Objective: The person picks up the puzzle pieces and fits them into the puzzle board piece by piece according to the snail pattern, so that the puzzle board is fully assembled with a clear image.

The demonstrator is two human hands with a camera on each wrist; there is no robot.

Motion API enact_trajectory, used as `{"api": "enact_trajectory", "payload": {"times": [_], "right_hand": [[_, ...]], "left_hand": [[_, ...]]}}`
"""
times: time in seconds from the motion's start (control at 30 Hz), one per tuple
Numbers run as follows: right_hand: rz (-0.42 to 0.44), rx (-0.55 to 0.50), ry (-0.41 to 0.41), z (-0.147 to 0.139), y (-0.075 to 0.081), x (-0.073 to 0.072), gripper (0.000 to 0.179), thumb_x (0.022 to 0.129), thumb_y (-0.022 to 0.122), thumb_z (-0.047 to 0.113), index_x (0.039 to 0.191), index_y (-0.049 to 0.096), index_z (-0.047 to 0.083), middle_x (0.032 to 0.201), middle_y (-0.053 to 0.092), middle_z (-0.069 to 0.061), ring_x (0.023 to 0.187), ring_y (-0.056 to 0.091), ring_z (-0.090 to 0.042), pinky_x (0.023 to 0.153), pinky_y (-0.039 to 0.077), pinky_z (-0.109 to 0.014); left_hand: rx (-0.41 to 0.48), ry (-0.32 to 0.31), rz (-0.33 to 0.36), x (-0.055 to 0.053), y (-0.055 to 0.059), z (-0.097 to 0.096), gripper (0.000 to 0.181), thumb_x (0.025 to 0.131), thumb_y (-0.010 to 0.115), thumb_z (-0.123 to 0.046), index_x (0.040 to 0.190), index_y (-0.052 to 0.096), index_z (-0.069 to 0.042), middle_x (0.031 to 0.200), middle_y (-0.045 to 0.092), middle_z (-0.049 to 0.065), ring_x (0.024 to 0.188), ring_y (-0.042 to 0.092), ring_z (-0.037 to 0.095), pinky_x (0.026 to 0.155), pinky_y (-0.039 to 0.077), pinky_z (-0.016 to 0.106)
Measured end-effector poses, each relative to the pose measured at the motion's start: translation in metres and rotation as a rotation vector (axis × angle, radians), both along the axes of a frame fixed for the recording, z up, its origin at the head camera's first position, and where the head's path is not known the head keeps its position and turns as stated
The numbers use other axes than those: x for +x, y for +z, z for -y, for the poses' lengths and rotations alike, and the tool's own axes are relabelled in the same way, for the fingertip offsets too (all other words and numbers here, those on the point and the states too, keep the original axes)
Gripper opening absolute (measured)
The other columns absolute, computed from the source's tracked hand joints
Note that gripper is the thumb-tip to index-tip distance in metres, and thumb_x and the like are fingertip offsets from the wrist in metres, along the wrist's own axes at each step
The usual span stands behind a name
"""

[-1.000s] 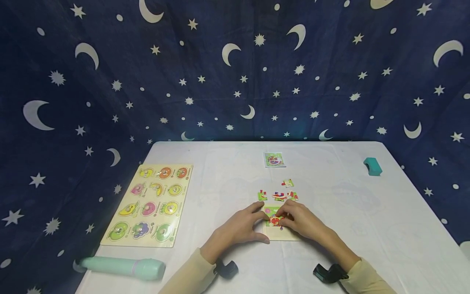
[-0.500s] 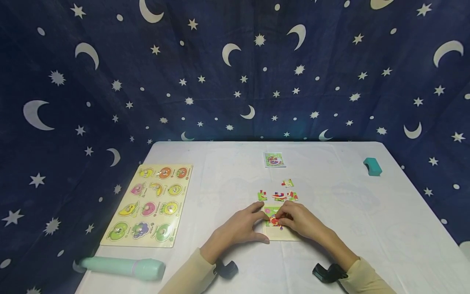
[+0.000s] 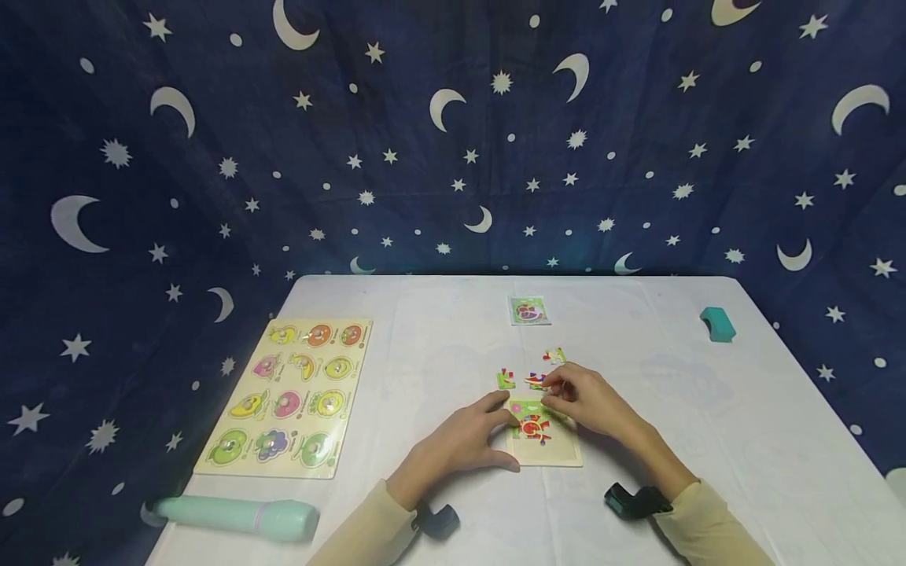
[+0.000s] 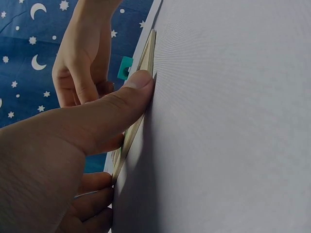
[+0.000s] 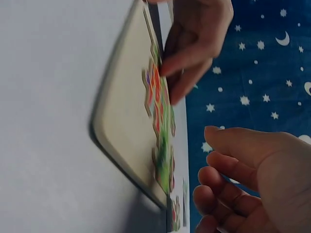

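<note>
A wooden jigsaw tray (image 3: 562,454) lies on the white table, its upper part filled with joined green and red picture pieces (image 5: 159,97). My left hand (image 3: 463,434) holds the tray at its left side, thumb (image 4: 138,80) at the near edge and a fingertip on the picture. Just beyond the tray's upper right, my right hand (image 3: 591,402) hovers with loosely bent fingers; no piece shows between them in the right wrist view. Loose jigsaw pieces lie beyond the tray: a green one (image 3: 506,380), a red and blue one (image 3: 535,380) and a pale one (image 3: 554,356).
A small picture card (image 3: 528,310) lies farther back. On the left are a fruit peg puzzle board (image 3: 286,399) and a mint-green microphone-shaped object (image 3: 237,516). A teal block (image 3: 718,324) sits at the right rear. A starry dark blue cloth (image 3: 453,141) hangs behind.
My right hand has left the joined pieces and moved up and right to the loose ones, covering one of them. My left hand stays on the tray. The head view has tilted slightly.
</note>
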State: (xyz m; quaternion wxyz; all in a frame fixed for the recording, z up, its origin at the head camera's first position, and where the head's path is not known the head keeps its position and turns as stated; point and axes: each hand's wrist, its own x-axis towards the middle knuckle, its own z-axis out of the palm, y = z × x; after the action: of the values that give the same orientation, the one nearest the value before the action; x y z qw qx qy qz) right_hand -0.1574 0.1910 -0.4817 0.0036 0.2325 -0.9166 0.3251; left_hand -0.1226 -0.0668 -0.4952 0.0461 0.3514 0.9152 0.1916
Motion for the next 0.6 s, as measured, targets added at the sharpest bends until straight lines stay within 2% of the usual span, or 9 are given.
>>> {"api": "enact_trajectory", "payload": {"times": [0.17, 0.4, 0.6], "right_hand": [[-0.019, -0.002, -0.032, -0.005, 0.001, -0.011, 0.023, 0.086, 0.079, 0.016, 0.106, 0.070, 0.007, 0.090, 0.064, -0.001, 0.077, 0.056, -0.011, 0.066, 0.046, -0.022], [-0.014, 0.009, -0.066, -0.012, 0.001, -0.024, 0.025, 0.086, 0.077, 0.012, 0.108, 0.069, 0.004, 0.096, 0.065, -0.006, 0.079, 0.058, -0.012, 0.068, 0.048, -0.024], [-0.017, 0.019, -0.092, -0.018, -0.001, -0.036, 0.029, 0.085, 0.077, 0.012, 0.112, 0.069, 0.004, 0.102, 0.066, -0.009, 0.080, 0.055, -0.012, 0.068, 0.046, -0.025]], "left_hand": [[-0.004, 0.003, -0.004, 0.000, -0.001, 0.000, 0.062, 0.075, 0.077, -0.063, 0.126, 0.066, -0.029, 0.155, 0.044, 0.009, 0.130, 0.059, 0.026, 0.104, 0.051, 0.033], [0.009, 0.008, 0.021, 0.001, 0.000, -0.001, 0.061, 0.075, 0.079, -0.061, 0.125, 0.066, -0.028, 0.156, 0.043, 0.007, 0.133, 0.057, 0.025, 0.106, 0.049, 0.032], [0.010, 0.007, 0.014, 0.001, 0.001, -0.001, 0.061, 0.075, 0.078, -0.061, 0.125, 0.066, -0.028, 0.156, 0.043, 0.008, 0.134, 0.056, 0.025, 0.107, 0.049, 0.032]]}}
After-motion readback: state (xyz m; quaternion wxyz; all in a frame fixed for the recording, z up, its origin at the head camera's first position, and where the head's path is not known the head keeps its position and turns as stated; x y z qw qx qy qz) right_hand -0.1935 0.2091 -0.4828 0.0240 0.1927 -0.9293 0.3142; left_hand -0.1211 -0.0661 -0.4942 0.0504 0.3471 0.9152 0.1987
